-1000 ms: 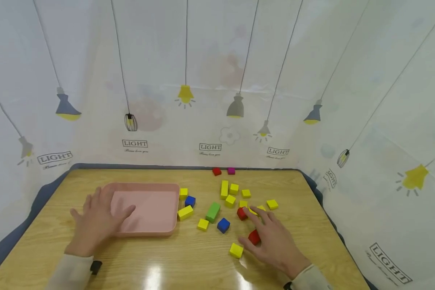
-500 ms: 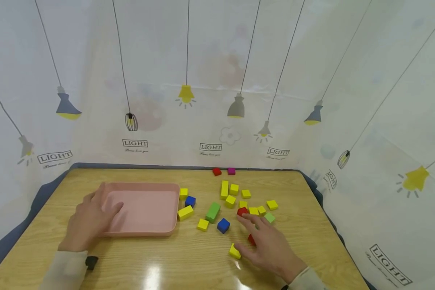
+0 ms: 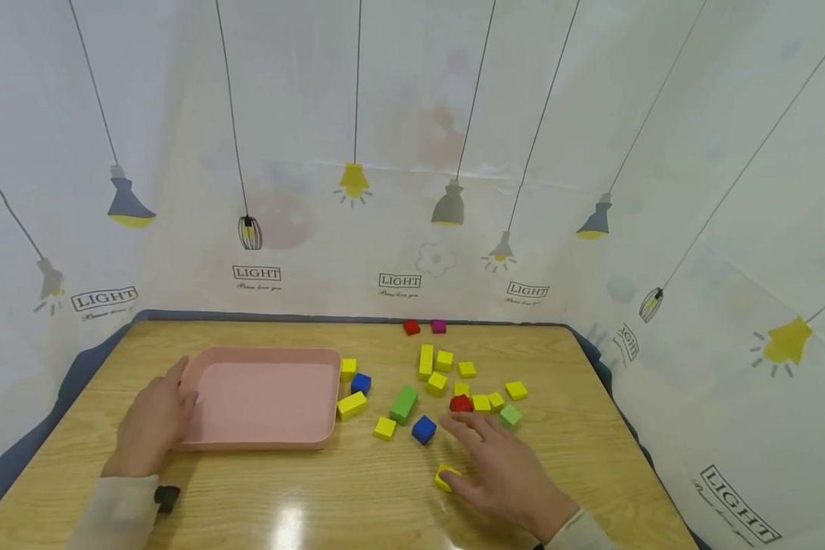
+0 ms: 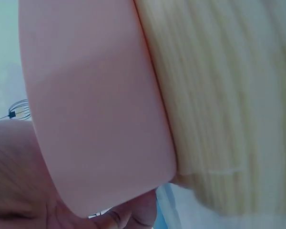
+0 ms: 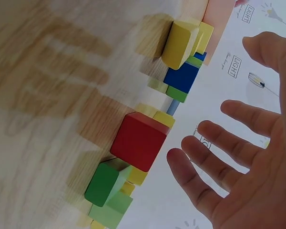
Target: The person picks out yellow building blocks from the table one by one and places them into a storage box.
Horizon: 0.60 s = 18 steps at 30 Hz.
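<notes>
head view: a person's left hand grips the left side of a pink tray, thumb over the rim and fingers curled round the outside, while the right hand hovers over scattered blocks to the tray's right on a wooden surface. the right wrist view shows that right hand well open, fingers spread and holding nothing, a gap between it and the red block ahead; beside that block stands a green block, and nearer the thumb lies a yellow block. a blue block, a long green block and a light green block sit close by, and every block in sight rests on the surface outside the tray. the step in hand appears to be a steadying hold on the tray with the other hand poised above the pieces; as for which piece the right hand is meant for, the pictures cannot tell. judged from this pose, any pick-up would call for lowering the right hand and bringing thumb and fingertips together on one block without nudging its close neighbours, the left hand keeping the tray from sliding.
</notes>
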Each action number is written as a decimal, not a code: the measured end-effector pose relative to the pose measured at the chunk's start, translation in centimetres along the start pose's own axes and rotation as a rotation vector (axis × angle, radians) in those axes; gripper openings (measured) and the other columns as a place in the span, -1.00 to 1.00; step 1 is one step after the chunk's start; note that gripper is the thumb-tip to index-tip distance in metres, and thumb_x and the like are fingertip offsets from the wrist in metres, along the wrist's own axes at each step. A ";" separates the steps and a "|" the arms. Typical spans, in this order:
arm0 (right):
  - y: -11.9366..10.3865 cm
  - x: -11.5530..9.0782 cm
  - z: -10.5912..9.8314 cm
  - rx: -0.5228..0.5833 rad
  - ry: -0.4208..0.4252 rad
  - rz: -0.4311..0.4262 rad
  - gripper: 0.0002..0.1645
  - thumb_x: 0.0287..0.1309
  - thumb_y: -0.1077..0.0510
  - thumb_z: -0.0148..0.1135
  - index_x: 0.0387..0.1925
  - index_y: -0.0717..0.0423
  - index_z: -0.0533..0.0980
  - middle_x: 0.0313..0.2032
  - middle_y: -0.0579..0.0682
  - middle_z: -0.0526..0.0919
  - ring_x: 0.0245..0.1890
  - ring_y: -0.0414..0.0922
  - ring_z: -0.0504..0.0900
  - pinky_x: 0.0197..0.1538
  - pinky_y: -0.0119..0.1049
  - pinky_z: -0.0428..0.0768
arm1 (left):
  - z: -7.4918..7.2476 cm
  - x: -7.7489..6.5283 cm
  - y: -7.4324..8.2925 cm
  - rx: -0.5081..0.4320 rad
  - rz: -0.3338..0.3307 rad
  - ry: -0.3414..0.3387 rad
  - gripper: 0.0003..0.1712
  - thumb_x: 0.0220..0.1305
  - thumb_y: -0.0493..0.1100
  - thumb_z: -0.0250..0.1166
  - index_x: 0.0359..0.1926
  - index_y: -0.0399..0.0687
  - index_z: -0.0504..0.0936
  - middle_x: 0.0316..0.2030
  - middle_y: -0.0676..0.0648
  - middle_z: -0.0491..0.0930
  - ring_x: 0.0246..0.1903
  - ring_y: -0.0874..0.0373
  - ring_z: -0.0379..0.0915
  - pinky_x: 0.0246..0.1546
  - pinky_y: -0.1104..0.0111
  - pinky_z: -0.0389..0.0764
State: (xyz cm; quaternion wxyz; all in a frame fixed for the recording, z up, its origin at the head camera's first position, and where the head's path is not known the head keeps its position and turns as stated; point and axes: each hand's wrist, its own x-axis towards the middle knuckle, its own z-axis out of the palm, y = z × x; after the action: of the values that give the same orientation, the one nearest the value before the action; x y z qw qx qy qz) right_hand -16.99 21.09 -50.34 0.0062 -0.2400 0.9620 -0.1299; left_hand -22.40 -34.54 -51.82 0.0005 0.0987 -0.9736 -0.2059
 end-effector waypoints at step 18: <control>-0.6 -0.3 -1.1 0.065 -0.118 -0.080 -0.24 0.51 -0.27 0.57 0.62 -0.34 0.58 0.57 -0.08 0.61 0.45 -0.01 0.66 0.39 0.15 0.80 | -0.6 0.0 -0.1 -0.034 -0.035 -0.063 -0.26 0.78 -0.33 0.02 0.82 -0.37 0.11 0.55 -0.71 0.35 0.36 -0.60 0.50 0.32 -0.44 0.61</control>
State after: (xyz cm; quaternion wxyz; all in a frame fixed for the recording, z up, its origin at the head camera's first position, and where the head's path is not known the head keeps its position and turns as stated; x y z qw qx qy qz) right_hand -16.52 20.94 -49.13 0.0656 -0.2851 0.9449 -0.1468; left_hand -22.36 -34.90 -51.28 -0.0323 0.1089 -0.9676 -0.2254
